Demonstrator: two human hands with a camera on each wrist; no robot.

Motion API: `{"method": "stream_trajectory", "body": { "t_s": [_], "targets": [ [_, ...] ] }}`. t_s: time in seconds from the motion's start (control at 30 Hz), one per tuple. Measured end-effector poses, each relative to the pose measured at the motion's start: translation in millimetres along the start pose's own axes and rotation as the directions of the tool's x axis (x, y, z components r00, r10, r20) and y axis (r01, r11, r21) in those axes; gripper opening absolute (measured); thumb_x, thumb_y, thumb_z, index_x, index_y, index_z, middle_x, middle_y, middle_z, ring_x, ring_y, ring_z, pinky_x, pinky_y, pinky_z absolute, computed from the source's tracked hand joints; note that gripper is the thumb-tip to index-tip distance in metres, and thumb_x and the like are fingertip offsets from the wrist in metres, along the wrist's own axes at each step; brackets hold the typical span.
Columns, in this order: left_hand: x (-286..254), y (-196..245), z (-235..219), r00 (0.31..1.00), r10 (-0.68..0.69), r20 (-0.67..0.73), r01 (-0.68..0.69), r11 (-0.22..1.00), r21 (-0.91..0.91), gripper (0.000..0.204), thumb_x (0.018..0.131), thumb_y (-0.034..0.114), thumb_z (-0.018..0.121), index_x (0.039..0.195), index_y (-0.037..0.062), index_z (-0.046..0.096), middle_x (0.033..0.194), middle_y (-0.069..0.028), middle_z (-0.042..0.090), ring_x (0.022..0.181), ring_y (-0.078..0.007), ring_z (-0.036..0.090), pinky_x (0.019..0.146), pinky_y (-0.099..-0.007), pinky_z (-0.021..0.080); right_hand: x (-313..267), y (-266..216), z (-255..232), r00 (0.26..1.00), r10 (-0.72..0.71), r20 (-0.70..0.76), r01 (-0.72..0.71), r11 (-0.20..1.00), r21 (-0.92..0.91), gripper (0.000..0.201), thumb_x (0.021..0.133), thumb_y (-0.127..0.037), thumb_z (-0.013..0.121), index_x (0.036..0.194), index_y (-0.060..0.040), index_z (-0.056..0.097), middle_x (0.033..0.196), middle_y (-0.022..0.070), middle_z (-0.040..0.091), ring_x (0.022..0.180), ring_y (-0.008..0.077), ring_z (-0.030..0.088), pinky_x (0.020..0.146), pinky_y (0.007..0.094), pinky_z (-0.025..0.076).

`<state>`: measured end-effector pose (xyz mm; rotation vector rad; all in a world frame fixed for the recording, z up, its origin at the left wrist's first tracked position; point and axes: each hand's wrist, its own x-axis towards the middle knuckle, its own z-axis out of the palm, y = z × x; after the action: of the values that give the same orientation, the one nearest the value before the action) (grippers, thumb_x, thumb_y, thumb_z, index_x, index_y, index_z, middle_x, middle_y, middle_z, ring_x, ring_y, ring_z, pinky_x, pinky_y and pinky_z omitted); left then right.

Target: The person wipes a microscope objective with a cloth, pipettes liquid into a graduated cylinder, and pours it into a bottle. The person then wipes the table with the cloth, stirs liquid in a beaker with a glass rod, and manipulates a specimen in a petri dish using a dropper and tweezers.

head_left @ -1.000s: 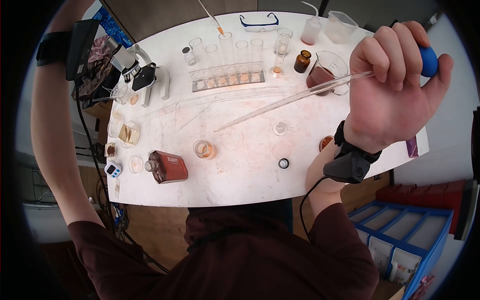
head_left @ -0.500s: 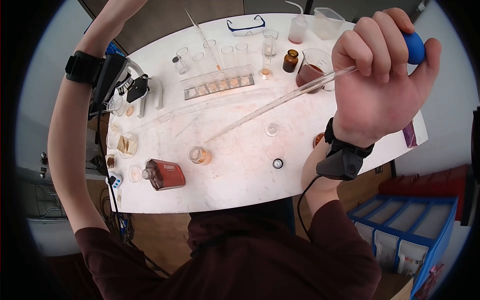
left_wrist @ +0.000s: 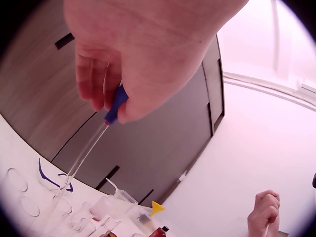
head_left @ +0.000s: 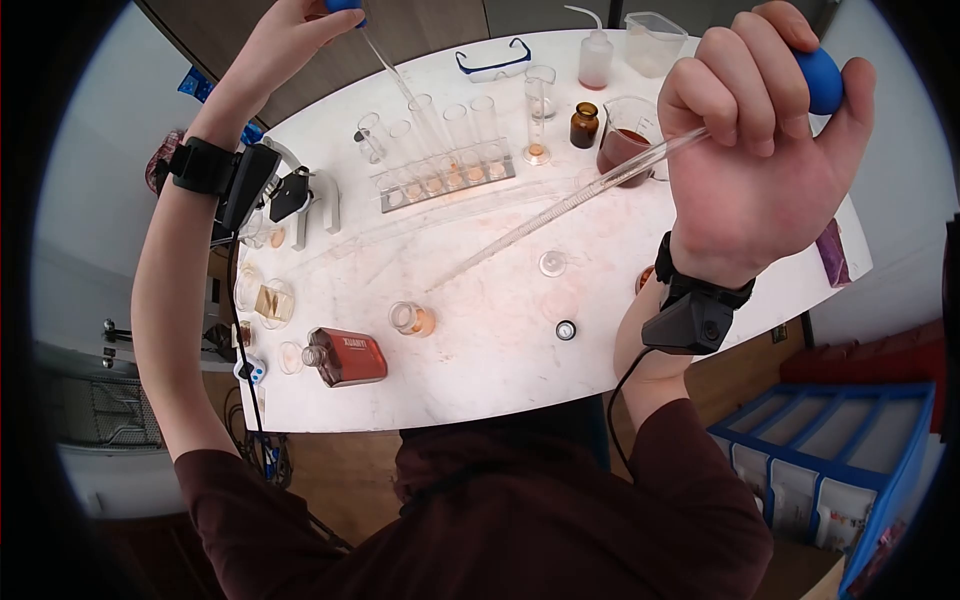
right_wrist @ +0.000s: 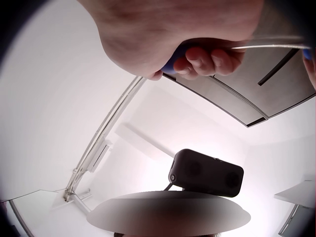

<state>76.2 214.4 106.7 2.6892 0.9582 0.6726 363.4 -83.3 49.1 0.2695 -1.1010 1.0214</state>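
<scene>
At the top of the head view the left hand [head_left: 285, 45] pinches the blue bulb [head_left: 345, 8] of a glass dropper [head_left: 385, 60], which slants down to a test tube [head_left: 425, 125] in the rack [head_left: 450, 183]. Whether its tip is inside the tube I cannot tell for certain. In the left wrist view the thumb and fingers hold that bulb [left_wrist: 116, 104]. The raised right hand [head_left: 755, 150] grips a second blue bulb [head_left: 820, 80] and its long graduated pipette [head_left: 580, 195], which points down-left above the table, near a small jar [head_left: 412, 319] of orange liquid.
A beaker [head_left: 622, 155] of dark red liquid, a brown bottle [head_left: 584, 125], a measuring cylinder [head_left: 537, 115] and a wash bottle [head_left: 595, 60] stand at the back. Safety glasses [head_left: 495, 65] lie behind the tubes. A microscope [head_left: 310, 200] and a red bottle [head_left: 350, 357] are on the left.
The left hand has come into the head view from above, with its dropper's lower end now by the racked tubes. The right hand keeps its grip on the pipette and has barely moved.
</scene>
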Motion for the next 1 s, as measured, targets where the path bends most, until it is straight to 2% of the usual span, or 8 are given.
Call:
{"method": "stream_trajectory", "body": {
  "t_s": [0.23,0.33,0.63,0.73,0.8,0.83,0.9,1.0],
  "targets": [
    [0,0,6,1.000,0.023,0.010,-0.023,0.999,-0.022,0.051,0.102,0.035,0.071,0.145,0.0113,0.062,0.120,-0.0063,0.072,0.114,-0.0136,0.068,0.104,-0.0305,0.049,-1,-5,-1,0.999,0.038,0.038,-0.035,0.997,-0.065,0.054,0.115,-0.058,0.036,0.110,-0.0093,0.059,0.068,-0.0016,0.043,0.056,0.0103,0.038,0.058,0.0300,0.032],
    [-4,6,7,1.000,0.004,0.004,-0.004,0.999,-0.046,0.050,0.102,0.033,0.071,0.146,0.0109,0.061,0.122,-0.0069,0.072,0.113,-0.0128,0.068,0.104,-0.0307,0.050,-1,6,3,1.000,-0.016,-0.003,0.017,0.978,0.210,0.055,0.115,-0.059,0.035,0.111,-0.0099,0.060,0.067,-0.0017,0.043,0.056,0.0103,0.038,0.057,0.0301,0.031],
    [-9,22,7,1.000,-0.007,-0.005,0.007,1.000,0.006,0.068,0.096,0.039,0.076,0.154,0.0118,0.055,0.132,-0.0146,0.071,0.117,-0.0230,0.072,0.109,-0.0409,0.052,7,-7,-4,0.992,-0.004,0.130,-0.014,0.990,0.139,0.060,0.114,-0.061,0.032,0.116,-0.0095,0.062,0.067,-0.0021,0.045,0.057,0.0106,0.039,0.059,0.0304,0.033],
    [-7,15,7,0.999,-0.008,-0.052,0.008,1.000,-0.002,0.074,0.094,0.043,0.079,0.156,0.0111,0.053,0.140,-0.0195,0.066,0.125,-0.0274,0.069,0.113,-0.0426,0.050,10,-9,-8,0.985,0.010,0.175,-0.029,0.994,0.107,0.060,0.114,-0.062,0.032,0.116,-0.0095,0.062,0.068,-0.0021,0.045,0.057,0.0106,0.039,0.059,0.0306,0.034],
    [-1,8,4,0.948,0.054,-0.313,-0.022,0.994,0.105,0.071,0.099,0.041,0.076,0.158,0.0103,0.051,0.151,-0.0149,0.060,0.143,-0.0271,0.057,0.119,-0.0429,0.044,13,-9,-11,0.979,0.017,0.205,-0.036,0.995,0.092,0.060,0.114,-0.062,0.032,0.116,-0.0095,0.062,0.068,-0.0021,0.045,0.058,0.0107,0.040,0.060,0.0307,0.034],
    [-5,23,1,0.948,0.056,-0.312,-0.023,0.994,0.107,0.071,0.099,0.041,0.076,0.158,0.0103,0.051,0.151,-0.0149,0.060,0.143,-0.0271,0.057,0.119,-0.0429,0.044,14,-10,-12,0.976,0.023,0.218,-0.041,0.996,0.081,0.060,0.114,-0.062,0.032,0.116,-0.0095,0.062,0.068,-0.0021,0.045,0.058,0.0107,0.040,0.060,0.0308,0.034],
    [-19,63,-7,0.780,0.446,-0.438,-0.266,0.871,0.413,0.063,0.103,0.036,0.072,0.157,0.0112,0.053,0.153,-0.0143,0.058,0.148,-0.0285,0.050,0.121,-0.0442,0.041,15,-15,-14,0.970,0.043,0.240,-0.055,0.997,0.046,0.061,0.114,-0.062,0.032,0.117,-0.0095,0.061,0.068,-0.0021,0.045,0.058,0.0108,0.040,0.060,0.0309,0.034],
    [-58,169,13,0.859,0.444,-0.256,-0.265,0.811,0.521,0.047,0.104,0.015,0.063,0.147,0.0000,0.054,0.146,-0.0169,0.058,0.137,-0.0344,0.055,0.118,-0.0420,0.043,10,-25,-16,0.965,0.073,0.252,-0.071,0.997,-0.018,0.061,0.114,-0.062,0.031,0.117,-0.0095,0.061,0.068,-0.0020,0.045,0.058,0.0109,0.040,0.060,0.0311,0.034]
  ]
}}
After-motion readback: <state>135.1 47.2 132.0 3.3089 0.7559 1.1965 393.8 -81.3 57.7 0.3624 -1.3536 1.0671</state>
